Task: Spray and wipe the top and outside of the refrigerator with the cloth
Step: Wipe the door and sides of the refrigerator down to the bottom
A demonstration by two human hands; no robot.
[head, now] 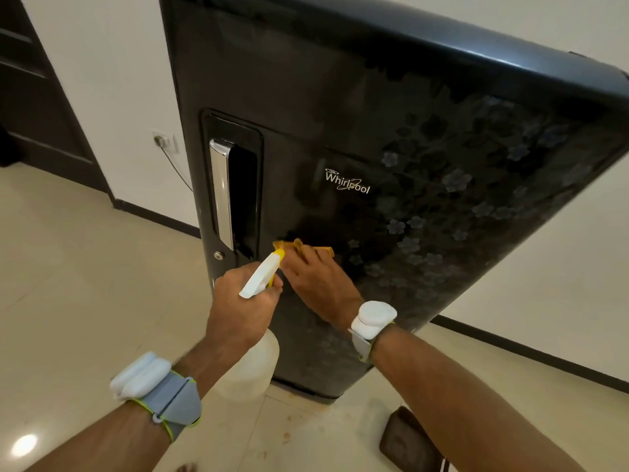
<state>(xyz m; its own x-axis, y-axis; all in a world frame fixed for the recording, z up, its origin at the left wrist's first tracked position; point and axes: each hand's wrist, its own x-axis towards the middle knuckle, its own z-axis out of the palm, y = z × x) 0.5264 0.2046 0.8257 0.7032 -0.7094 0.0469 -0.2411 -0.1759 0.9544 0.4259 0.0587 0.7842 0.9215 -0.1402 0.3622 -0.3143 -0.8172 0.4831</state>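
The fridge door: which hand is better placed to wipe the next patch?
Probably the right hand: it presses the yellow cloth flat on the refrigerator door, just below the logo. The left hand grips the spray bottle, so it cannot wipe.

View: one wide-angle camera worn on the person's head.
Position: in front of the door of the refrigerator (340, 114), higher than its handle (220, 192) and nearer its handle side.
Direction: forward and down, over the door to the floor (85, 284) at the refrigerator's foot.
Nearness: close; the left hand (243, 308) and right hand (316, 281), reaching up from the bottom edge, sit mid-frame before the door.
Framing: the refrigerator fills most of the frame, leaning, its top edge sloping down to the right.
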